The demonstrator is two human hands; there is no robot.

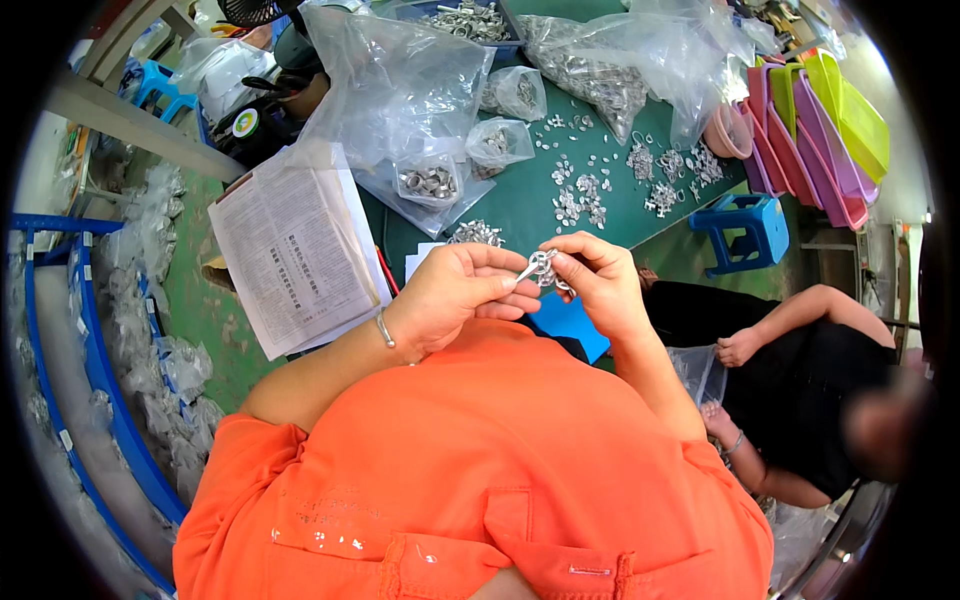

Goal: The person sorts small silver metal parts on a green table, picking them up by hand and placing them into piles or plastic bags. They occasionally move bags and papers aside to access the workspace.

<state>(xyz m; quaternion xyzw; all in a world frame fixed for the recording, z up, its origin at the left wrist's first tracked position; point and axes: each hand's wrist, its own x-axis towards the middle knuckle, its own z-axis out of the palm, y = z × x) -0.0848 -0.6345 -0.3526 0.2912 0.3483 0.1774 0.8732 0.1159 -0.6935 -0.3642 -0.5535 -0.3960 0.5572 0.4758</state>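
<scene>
Several silvery pieces (544, 267) between both hands (462, 288) (602, 285)

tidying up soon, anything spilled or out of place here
Possibly: small metal pieces lie loose on the green tabletop, outside the clear bags, though their clusters could be deliberate. The paper stack at left sits at a slant.

So we're on a head-worn fisheye, tipped steeply down over the orange shirt (480, 430), pretty close to the left hand (452, 292) and right hand (603, 288) by the desk's (618, 212) near edge; past that, we face out across its top.
</scene>
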